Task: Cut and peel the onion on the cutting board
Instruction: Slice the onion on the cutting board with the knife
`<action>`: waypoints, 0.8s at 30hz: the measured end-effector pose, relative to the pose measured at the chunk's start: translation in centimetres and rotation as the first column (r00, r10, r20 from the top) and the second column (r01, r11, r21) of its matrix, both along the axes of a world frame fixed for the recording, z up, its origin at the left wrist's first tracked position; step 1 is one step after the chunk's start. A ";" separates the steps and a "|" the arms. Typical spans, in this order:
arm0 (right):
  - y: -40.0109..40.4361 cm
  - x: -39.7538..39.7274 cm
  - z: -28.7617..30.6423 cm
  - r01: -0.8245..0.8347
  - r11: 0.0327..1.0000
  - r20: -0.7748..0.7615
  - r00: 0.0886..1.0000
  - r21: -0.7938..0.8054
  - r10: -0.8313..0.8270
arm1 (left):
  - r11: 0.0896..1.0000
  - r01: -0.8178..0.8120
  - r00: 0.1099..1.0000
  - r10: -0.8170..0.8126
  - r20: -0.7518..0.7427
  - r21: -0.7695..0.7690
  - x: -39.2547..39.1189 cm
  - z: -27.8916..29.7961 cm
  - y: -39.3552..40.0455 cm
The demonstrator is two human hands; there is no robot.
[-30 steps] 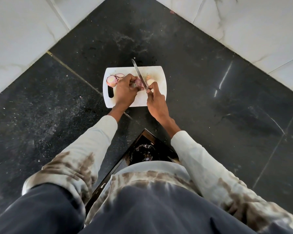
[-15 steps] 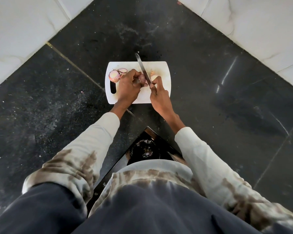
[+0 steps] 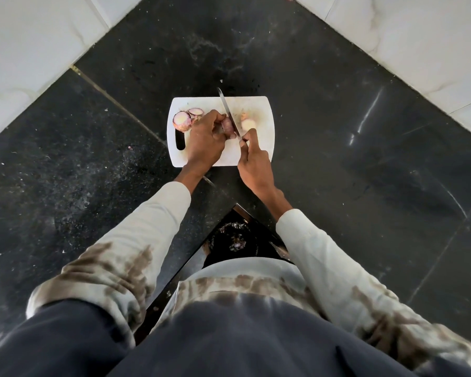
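Onion piece at frame centre on white cutting board, left hand curled round it. Right hand grips knife, blade against onion (cut pieces at board's left). Black countertop around.

Brown-stained pale sleeves, navy apron

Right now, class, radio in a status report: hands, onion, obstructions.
Left hand holds onion on cutting board. Right hand grips knife, blade against onion. Cut pieces lie left, clear of blade.
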State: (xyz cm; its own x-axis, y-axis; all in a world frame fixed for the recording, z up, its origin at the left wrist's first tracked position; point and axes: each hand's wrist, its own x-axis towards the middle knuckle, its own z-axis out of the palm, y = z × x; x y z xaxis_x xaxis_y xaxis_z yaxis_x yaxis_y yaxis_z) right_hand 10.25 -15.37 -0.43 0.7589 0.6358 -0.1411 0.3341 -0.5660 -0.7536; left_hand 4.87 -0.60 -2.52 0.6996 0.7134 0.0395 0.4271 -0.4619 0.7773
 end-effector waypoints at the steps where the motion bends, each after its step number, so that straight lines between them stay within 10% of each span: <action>1: 0.2 0.1 -0.1 0.002 1.000 -0.012 1.000 -0.005 -0.002 | 1.000 -0.002 1.000 0.002 -0.014 0.016 0.0 0.0 0.0; 24: -2.7 2.0 0.2 0.293 0.952 -0.018 0.956 0.092 -0.292 | 0.990 0.121 0.990 -0.126 -0.061 -0.076 -0.9 1.1 1.6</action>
State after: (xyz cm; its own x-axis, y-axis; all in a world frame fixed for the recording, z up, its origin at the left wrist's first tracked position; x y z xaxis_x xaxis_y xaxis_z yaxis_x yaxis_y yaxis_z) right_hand 12.24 -18.06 -0.27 0.9131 0.3963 -0.0954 0.1613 -0.5662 -0.8083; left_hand 3.97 0.97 -1.37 0.7821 0.6205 -0.0575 0.4214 -0.4587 0.7823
